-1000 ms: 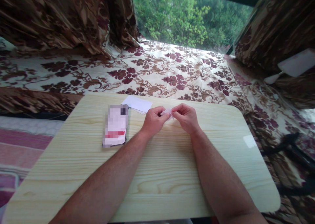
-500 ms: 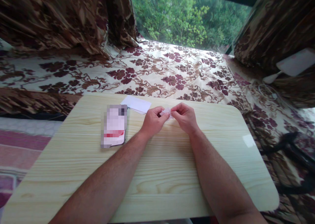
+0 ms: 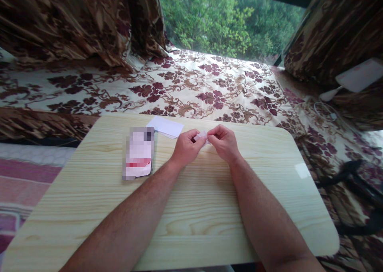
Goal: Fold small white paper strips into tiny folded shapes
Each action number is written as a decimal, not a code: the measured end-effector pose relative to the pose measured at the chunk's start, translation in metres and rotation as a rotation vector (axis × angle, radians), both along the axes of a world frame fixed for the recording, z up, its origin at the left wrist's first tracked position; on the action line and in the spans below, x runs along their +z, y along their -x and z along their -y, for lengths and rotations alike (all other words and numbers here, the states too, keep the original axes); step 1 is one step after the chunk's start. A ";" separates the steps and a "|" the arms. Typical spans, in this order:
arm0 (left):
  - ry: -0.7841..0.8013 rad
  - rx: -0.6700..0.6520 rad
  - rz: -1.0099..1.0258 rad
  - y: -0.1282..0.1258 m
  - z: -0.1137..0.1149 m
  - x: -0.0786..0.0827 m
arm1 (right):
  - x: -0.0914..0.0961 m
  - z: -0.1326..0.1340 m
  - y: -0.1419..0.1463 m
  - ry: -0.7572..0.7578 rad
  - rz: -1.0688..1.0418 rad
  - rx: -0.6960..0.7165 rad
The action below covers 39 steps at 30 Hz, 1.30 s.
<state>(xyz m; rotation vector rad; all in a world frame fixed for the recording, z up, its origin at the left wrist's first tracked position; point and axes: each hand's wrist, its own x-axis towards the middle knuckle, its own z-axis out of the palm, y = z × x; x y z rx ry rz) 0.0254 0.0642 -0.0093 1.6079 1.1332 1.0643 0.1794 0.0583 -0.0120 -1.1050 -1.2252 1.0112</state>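
Both hands meet above the far middle of the wood-grain table [image 3: 191, 208]. My left hand [image 3: 187, 148] pinches a small piece of white paper [image 3: 201, 136] between thumb and fingers. Close beside it on the right, my right hand [image 3: 224, 142] has thumb and forefinger closed on the paper's right edge. The paper looks creased or folded, and the fingers cover part of it. Left of my left hand, flat white sheets of paper [image 3: 167, 126] lie near the table's far edge.
A pale box-like or phone-like item [image 3: 139, 152], partly pixelated, rests on the table's left side. Past the far edge is a ledge with floral cloth [image 3: 209, 80], with curtains [image 3: 89, 20] either side of a window. On the right are a white lamp [image 3: 359, 76] and a dark frame [image 3: 356, 176].
My right hand has shifted very slightly left, toward my left hand. Both hands keep their pinch on the paper; everything else stays put.
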 end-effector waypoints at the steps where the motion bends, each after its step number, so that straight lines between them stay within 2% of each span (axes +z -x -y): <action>1: -0.001 0.001 0.001 0.000 0.000 0.000 | 0.000 0.000 0.000 -0.002 0.006 -0.002; 6: -0.003 0.013 -0.016 0.000 0.000 0.002 | 0.001 0.000 0.000 0.024 0.031 -0.014; 17: -0.044 0.054 -0.126 -0.003 0.002 0.008 | -0.001 -0.002 0.000 0.009 -0.118 0.013; 39: -0.044 0.074 -0.107 -0.004 0.004 0.010 | 0.000 -0.002 0.002 0.023 -0.118 0.018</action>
